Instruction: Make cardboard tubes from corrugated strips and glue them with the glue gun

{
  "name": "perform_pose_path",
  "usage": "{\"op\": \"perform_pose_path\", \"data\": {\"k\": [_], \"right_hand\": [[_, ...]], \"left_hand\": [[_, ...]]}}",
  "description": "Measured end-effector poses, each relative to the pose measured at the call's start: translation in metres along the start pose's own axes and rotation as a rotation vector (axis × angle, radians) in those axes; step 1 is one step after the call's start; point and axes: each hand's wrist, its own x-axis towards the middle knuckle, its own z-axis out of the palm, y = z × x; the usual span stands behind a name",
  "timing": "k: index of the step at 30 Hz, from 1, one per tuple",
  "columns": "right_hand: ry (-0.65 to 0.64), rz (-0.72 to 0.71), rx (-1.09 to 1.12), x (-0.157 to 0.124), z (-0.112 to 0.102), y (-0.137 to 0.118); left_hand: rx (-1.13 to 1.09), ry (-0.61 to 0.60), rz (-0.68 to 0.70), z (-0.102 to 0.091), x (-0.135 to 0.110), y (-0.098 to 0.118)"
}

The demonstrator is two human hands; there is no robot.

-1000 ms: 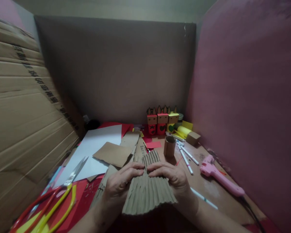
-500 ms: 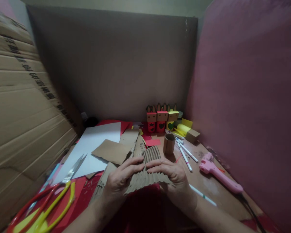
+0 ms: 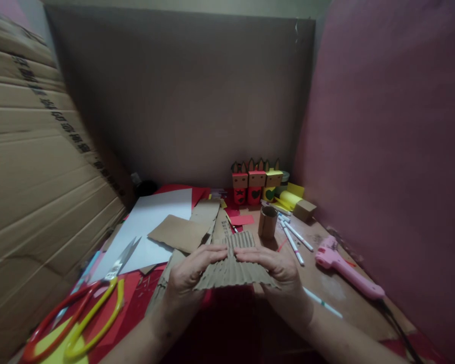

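Between my two hands is a piece of corrugated cardboard (image 3: 233,270), its ridges facing up and its near edge ragged. My left hand (image 3: 191,275) grips its left side, fingers lying over the top and the thumb hidden beneath. On the other side my right hand (image 3: 278,273) holds it the same way, fingertips pointing inward. A brown cardboard tube (image 3: 268,223) stands upright just beyond my right hand. Past my left hand lies a flat brown cardboard piece (image 3: 176,232), partly over a white sheet (image 3: 155,202).
Scissors (image 3: 98,293) with red and yellow handles lie open at the left. A pink glue gun (image 3: 349,270) with a cord rests at the right, near several markers (image 3: 291,242). Red and yellow paper figures (image 3: 256,187) stand at the back. Cardboard walls (image 3: 26,177) enclose the table.
The cardboard's near edge has tipped upward and flattened between my hands, both still holding it. The whole view has shifted slightly, so surrounding things appear a little further right.
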Motion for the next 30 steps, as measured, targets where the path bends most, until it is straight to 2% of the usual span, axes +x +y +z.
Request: {"op": "perform_pose_path", "data": {"k": [5, 9, 12, 14, 18, 21, 23, 26, 30], "right_hand": [[0.01, 0.034, 0.031, -0.002, 0.002, 0.005], [0.072, 0.061, -0.058, -0.004, 0.001, 0.011], [0.069, 0.175, -0.043, -0.002, 0.001, 0.008], [0.137, 0.303, 0.059, 0.001, -0.001, 0.006], [0.281, 0.58, 0.472, 0.006, -0.005, 0.01], [0.345, 0.68, 0.635, 0.008, -0.006, 0.014], [0.295, 0.729, 0.725, 0.009, -0.005, 0.013], [0.154, 0.785, 0.888, 0.01, -0.002, 0.008], [0.135, 0.765, 0.97, 0.007, 0.003, 0.01]], "left_hand": [[-0.019, 0.011, -0.008, -0.004, 0.004, 0.006], [-0.073, -0.069, -0.063, -0.005, 0.002, 0.018], [-0.123, -0.145, -0.025, -0.004, -0.001, 0.023], [-0.102, -0.172, -0.002, -0.004, -0.002, 0.024], [-0.089, -0.215, 0.044, -0.004, 0.002, 0.025], [-0.139, -0.269, 0.049, -0.004, 0.005, 0.028], [-0.184, -0.339, 0.022, -0.005, 0.008, 0.03], [-0.268, -0.429, -0.067, -0.008, 0.013, 0.035], [-0.398, -0.395, -0.218, -0.008, 0.015, 0.042]]}}
